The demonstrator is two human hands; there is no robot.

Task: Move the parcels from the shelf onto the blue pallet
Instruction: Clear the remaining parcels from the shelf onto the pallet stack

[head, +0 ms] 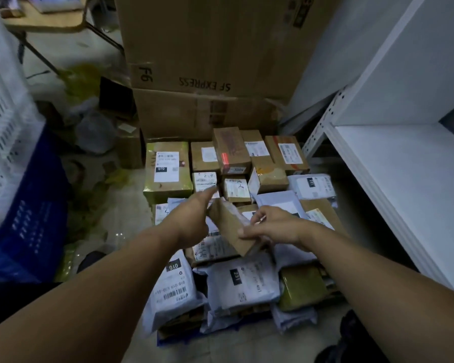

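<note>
Right grip (275, 225) pinches a brown parcel (230, 226), thumb on its near face and fingers over its top edge, holding it tilted just above the heap. Left grip (192, 217) is released, fingers straight and pointing forward, its palm side against the parcel's upper left corner. Behind the heap stand two big cartons (207, 48), one on the other, the upper one printed SF EXPRESS upside down. A white shelf (404, 184) runs along the right side, close beside the heap. At the left sits a blue crate (29, 218) with a white slotted crate (3, 121) above it. The blue pallet (165, 342) shows only as a strip at the near edge, under the piled packages. A green-wrapped box (168, 169) labelled 070 sits at the far left corner of the heap. Two white mailer bags lie on the near side, one marked 231 (243, 284), the other marked 010 (173, 284). Small brown boxes (231, 150) fill the far row.
</note>
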